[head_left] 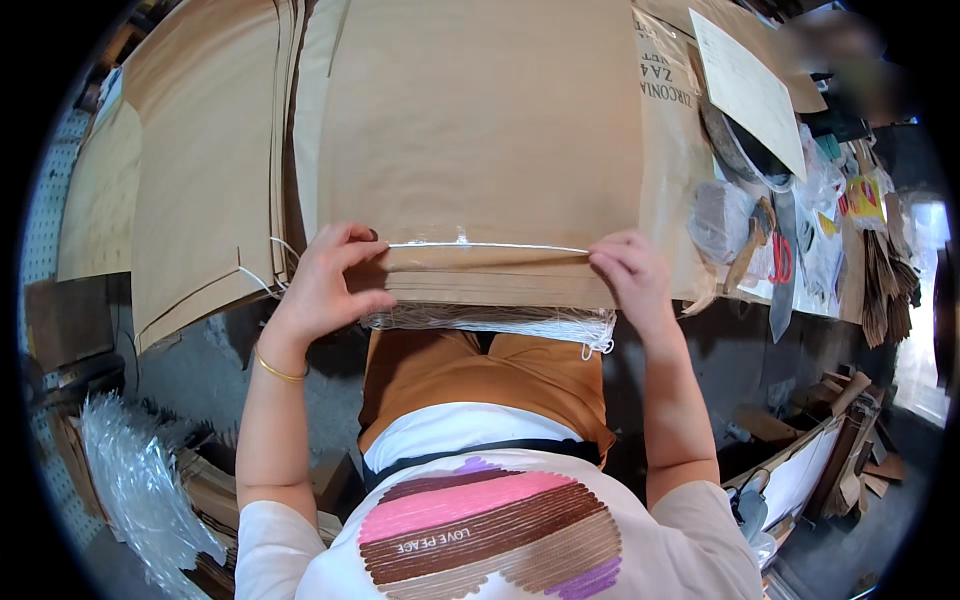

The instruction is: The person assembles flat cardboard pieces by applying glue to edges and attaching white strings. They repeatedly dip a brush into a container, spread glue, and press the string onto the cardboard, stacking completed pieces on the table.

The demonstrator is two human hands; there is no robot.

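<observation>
A thin white string (490,246) runs nearly straight between my two hands, across the near end of a stack of large brown paper sheets or bags (490,140). At its left end, my left hand (335,275) has the string at the fingertips, its thumb spread away from them over the paper edge. My right hand (632,275) pinches the other end between thumb and fingers near the stack's right corner. Just below the paper edge, a bundle of loose white strings (490,318) hangs in front of my lap. A shiny patch shows beside the taut string.
Another brown paper stack (205,180) lies left, with white string loops at its corner. To the right are a white sheet (750,85), red-handled scissors (781,258), a long blade (782,310) and plastic bags (722,220). Clear plastic wrap (140,490) is piled at lower left.
</observation>
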